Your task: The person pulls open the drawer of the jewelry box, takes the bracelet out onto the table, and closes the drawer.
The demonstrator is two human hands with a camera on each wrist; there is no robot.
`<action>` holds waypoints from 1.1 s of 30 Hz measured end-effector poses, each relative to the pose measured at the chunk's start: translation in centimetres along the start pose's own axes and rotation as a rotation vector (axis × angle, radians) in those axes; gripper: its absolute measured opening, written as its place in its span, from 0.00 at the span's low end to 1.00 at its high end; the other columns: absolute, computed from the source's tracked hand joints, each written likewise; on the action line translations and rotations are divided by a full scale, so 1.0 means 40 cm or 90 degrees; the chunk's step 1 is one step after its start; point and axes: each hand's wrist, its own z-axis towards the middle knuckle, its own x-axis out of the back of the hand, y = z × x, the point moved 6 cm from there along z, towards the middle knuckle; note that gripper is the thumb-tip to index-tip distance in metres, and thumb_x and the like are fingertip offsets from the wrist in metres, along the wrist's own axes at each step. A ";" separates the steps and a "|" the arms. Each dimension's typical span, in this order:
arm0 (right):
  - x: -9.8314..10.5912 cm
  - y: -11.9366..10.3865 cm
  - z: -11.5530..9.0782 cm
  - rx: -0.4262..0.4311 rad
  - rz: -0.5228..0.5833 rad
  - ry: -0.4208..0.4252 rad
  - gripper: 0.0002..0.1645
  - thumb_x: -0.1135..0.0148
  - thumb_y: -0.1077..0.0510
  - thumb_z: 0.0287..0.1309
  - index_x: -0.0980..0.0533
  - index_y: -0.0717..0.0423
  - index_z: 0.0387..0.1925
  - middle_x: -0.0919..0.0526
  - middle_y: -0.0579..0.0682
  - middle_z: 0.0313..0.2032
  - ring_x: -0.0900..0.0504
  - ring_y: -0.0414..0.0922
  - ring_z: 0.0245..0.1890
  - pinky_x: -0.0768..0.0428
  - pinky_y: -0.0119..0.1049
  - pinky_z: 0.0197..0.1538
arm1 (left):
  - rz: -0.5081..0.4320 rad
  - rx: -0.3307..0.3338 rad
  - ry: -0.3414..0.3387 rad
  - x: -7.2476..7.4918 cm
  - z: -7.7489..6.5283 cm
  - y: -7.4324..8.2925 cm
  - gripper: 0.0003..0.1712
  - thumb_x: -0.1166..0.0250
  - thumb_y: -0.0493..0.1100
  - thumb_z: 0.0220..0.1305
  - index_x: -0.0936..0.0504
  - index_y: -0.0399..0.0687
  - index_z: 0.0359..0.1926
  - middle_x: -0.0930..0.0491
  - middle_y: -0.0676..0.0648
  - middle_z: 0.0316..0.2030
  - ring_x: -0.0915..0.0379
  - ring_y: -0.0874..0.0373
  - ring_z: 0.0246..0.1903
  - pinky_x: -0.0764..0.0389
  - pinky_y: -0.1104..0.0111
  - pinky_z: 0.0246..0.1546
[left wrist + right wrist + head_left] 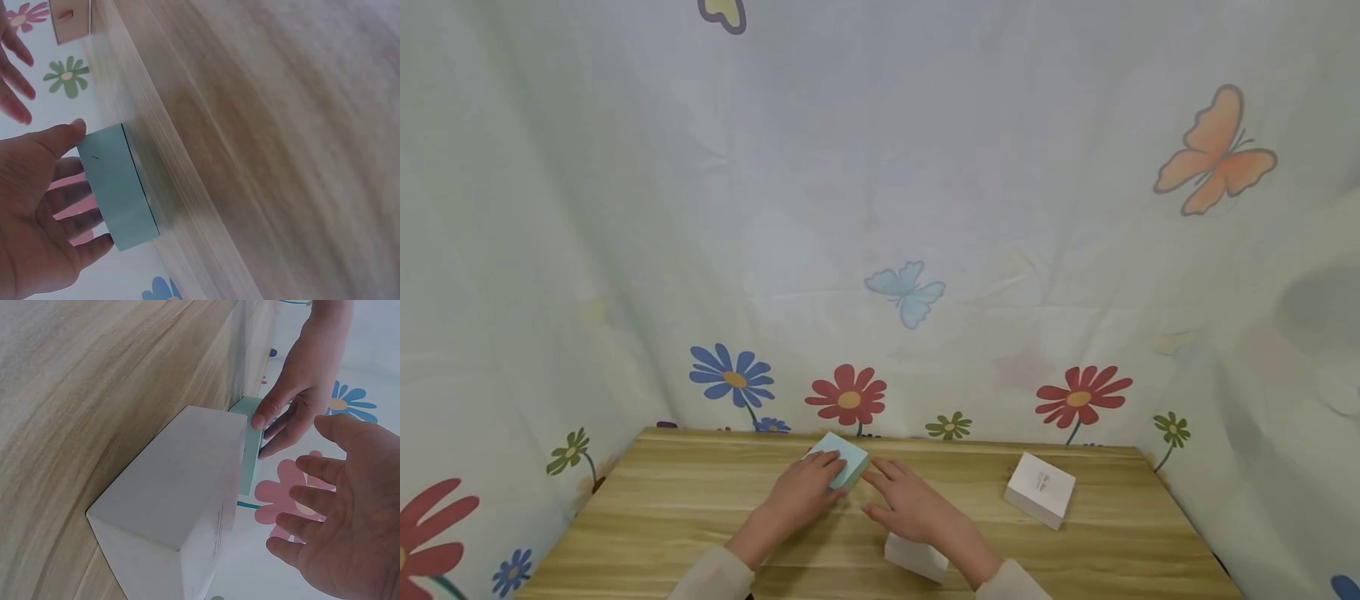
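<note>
On the wooden table, toward its back edge, lies a light teal box [838,450]. My left hand [799,492] rests on it, fingers laid fairly straight over the top. In the left wrist view the thumb touches a corner of the teal box [122,194], and the fingers spread along its top edge. My right hand [916,504] hovers just right of that box, fingers extended and holding nothing. Below the right hand is a white box [916,558], partly hidden by that hand in the head view. The right wrist view shows this white box [169,469] large and close, apart from the fingers.
A second white box [1040,490] with small print on its lid sits farther right on the table [1120,550]. Behind the table hangs a pale curtain [970,333] printed with flowers and butterflies, which also extends along both sides.
</note>
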 end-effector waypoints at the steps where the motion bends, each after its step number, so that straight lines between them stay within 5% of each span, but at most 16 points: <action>1: 0.000 -0.001 0.001 0.001 0.000 -0.001 0.32 0.46 0.45 0.75 0.32 0.56 0.72 0.37 0.59 0.74 0.36 0.59 0.73 0.35 0.55 0.71 | 0.002 -0.001 0.003 -0.001 0.001 -0.001 0.29 0.29 0.54 0.64 0.19 0.43 0.60 0.21 0.41 0.61 0.25 0.40 0.60 0.23 0.46 0.57; 27: -0.005 -0.014 0.034 -0.006 -0.011 -0.021 0.33 0.49 0.41 0.75 0.31 0.53 0.72 0.33 0.58 0.72 0.33 0.57 0.71 0.33 0.51 0.70 | -0.005 -0.010 -0.005 0.018 0.006 -0.005 0.24 0.24 0.46 0.59 0.17 0.46 0.55 0.19 0.43 0.59 0.23 0.41 0.56 0.20 0.45 0.52; 33: 0.001 -0.015 0.046 0.004 -0.019 -0.022 0.31 0.47 0.43 0.75 0.28 0.56 0.69 0.25 0.56 0.66 0.27 0.52 0.67 0.29 0.46 0.67 | -0.007 -0.021 0.014 0.022 0.001 -0.005 0.23 0.23 0.42 0.55 0.17 0.46 0.52 0.17 0.43 0.56 0.22 0.42 0.53 0.19 0.48 0.50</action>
